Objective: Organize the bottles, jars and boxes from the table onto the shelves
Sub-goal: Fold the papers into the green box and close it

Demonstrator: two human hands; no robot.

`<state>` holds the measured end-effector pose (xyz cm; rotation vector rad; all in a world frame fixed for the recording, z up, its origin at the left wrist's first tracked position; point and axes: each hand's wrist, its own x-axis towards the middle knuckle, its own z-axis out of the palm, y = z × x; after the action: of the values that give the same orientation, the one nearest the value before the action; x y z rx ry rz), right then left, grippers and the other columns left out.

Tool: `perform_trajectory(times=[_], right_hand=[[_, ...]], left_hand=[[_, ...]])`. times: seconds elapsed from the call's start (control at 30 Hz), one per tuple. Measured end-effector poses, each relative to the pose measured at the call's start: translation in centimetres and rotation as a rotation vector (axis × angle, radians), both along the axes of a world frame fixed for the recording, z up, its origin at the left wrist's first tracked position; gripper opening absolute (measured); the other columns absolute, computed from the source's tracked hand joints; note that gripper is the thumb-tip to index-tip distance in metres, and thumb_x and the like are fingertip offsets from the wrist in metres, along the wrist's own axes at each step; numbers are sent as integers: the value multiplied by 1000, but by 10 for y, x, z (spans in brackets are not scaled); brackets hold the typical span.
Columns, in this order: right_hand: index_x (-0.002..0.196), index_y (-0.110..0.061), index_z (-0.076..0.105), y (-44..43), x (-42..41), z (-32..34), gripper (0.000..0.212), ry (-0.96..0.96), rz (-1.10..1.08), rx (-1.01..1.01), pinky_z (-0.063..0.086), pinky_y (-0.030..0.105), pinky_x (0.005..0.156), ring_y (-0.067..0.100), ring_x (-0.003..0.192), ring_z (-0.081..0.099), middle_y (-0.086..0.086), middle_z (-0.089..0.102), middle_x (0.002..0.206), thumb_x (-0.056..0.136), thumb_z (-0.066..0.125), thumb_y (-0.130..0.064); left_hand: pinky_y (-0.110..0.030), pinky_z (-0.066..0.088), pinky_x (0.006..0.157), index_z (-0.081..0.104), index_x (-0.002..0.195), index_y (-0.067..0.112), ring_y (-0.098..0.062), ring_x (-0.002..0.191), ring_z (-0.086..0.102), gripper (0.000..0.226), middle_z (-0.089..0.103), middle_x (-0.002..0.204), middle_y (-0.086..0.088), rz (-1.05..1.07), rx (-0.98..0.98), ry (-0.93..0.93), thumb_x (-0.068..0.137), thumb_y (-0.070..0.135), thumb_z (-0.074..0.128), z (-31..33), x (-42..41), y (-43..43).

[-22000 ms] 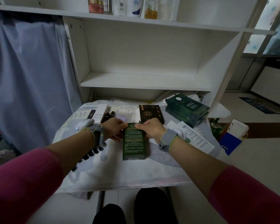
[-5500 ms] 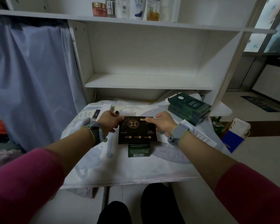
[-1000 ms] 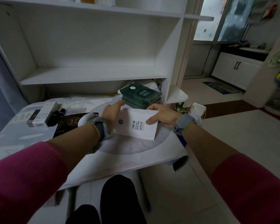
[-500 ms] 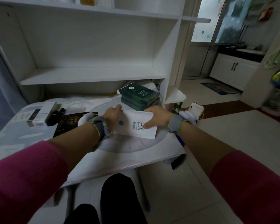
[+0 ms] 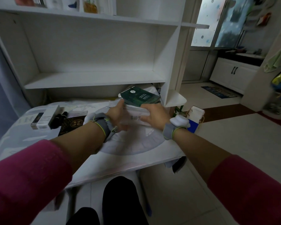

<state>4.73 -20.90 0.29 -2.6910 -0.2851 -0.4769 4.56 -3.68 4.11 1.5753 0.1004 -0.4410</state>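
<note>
Both hands hold one white packet (image 5: 135, 114): left hand (image 5: 117, 111) at its 9 o'clock edge, right hand (image 5: 154, 114) at 3 o'clock, above the table (image 5: 136, 154). Green boxes (image 5: 139, 96), stacked, at the packet's 12 o'clock.

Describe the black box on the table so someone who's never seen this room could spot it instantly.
On the cloth-covered table below the white shelves, look just left of the left hand holding a white packet. The black box lies flat there, beside a white carton and dark tubes. It alone is black with a round gold emblem on top.
</note>
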Motion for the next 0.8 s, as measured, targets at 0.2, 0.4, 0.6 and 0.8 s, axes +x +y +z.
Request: perform_trajectory(times=[0.2,0.4,0.6,0.8], right_hand=[[106,-23,61,27,-5,0,23,-238,-44,-140,53,43,73,35,92,63,7,67,99,84,58,-28],[109,-17,64,35,-6,-3,26,-323,-24,-206,51,41,64,38,86,64,12,65,97,84,61,-22],[99,-20,65,43,0,-4,37,-351,-12,-201,52,36,58,29,82,64,4,65,90,82,49,-48],[93,-16,61,36,26,11,41,-239,-106,48,48,36,72,28,93,59,6,63,97,95,36,-48]], left_hand=[[-41,50,71,58,87,4,-27,73,58,47,66,69,-15,19,-280,132,98,45,39,6,7,-14],[-33,55,51,55,77,4,-25,67,59,33,64,45,-10,85,-225,149,98,22,37,6,10,-9],[-44,49,95,50,81,8,-37,117,57,13,55,131,-26,180,-101,26,93,9,43,6,23,0],[-41,55,62,50,121,-3,-30,75,61,30,60,119,-26,229,-105,-63,92,3,44,11,41,8]])
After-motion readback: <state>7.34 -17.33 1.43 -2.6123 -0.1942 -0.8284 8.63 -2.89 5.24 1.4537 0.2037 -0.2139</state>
